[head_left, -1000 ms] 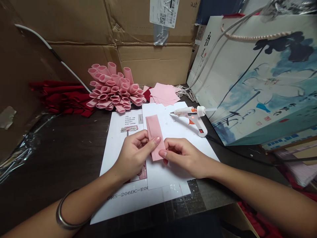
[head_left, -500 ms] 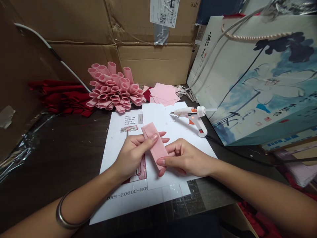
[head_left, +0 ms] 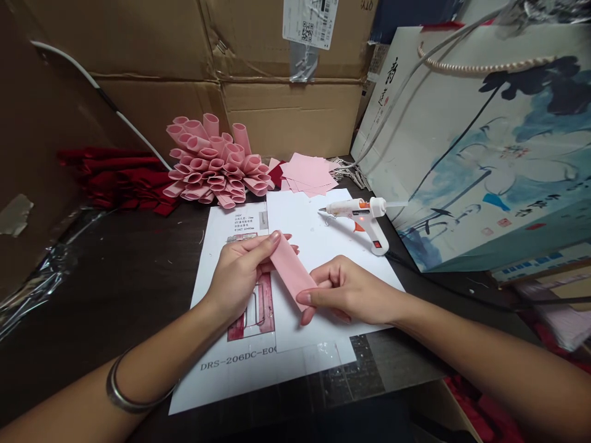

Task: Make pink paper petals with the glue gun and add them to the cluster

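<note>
A folded strip of pink felt-like material (head_left: pixel 293 271) is held slantwise between both hands, above white paper sheets (head_left: pixel 305 227). My left hand (head_left: pixel 242 264) pinches its upper end, thumb on top and fingers behind. At the lower end, my right hand (head_left: pixel 341 289) grips the strip between thumb and fingers. A white hot glue gun (head_left: pixel 357 212) with an orange trigger lies on the paper beyond my right hand, its nozzle pointing left. Behind the sheets rest flat pink pieces (head_left: pixel 308 172) and a heap of rolled pink tubes (head_left: pixel 212 163).
Dark red folded pieces (head_left: pixel 115 178) are stacked at the back left. Metal clips (head_left: pixel 353 175) lie by the pink pieces. Cardboard boxes (head_left: pixel 290 117) wall off the back, and a painted paper bag (head_left: pixel 471 166) stands at right. A grey cable (head_left: pixel 392 111) hangs before the bag.
My left thumb has shifted up to the strip's top end, and the upper layer now lies closed and smooth. My right hand keeps its hold at the lower end.
</note>
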Available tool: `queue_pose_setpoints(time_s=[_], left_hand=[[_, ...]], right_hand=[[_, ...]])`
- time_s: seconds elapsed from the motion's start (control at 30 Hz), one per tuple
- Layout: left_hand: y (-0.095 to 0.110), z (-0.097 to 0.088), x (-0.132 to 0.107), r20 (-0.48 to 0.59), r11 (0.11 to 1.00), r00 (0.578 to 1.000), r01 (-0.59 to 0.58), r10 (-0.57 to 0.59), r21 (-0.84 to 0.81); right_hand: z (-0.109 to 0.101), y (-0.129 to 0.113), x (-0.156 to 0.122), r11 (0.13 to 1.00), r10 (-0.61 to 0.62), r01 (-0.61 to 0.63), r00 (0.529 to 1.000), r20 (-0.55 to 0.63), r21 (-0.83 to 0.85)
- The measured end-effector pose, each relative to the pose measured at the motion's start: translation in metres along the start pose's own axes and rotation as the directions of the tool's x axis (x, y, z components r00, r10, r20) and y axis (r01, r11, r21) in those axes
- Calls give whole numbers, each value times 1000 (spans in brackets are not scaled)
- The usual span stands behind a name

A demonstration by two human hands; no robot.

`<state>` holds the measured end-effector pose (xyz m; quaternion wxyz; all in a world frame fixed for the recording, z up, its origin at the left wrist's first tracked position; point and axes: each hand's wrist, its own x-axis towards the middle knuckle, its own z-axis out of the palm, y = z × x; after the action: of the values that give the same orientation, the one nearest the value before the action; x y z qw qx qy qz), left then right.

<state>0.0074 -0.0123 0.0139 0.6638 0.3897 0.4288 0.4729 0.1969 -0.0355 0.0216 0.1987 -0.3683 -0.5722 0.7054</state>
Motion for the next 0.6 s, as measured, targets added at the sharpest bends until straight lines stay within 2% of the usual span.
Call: queue_pose_setpoints(time_s=[0.6], left_hand=[[-2,1,-1,-72,991,991,-103,109,82]], right_hand=[[-3,-4,-1,999,-7,3,994,-105,-37]])
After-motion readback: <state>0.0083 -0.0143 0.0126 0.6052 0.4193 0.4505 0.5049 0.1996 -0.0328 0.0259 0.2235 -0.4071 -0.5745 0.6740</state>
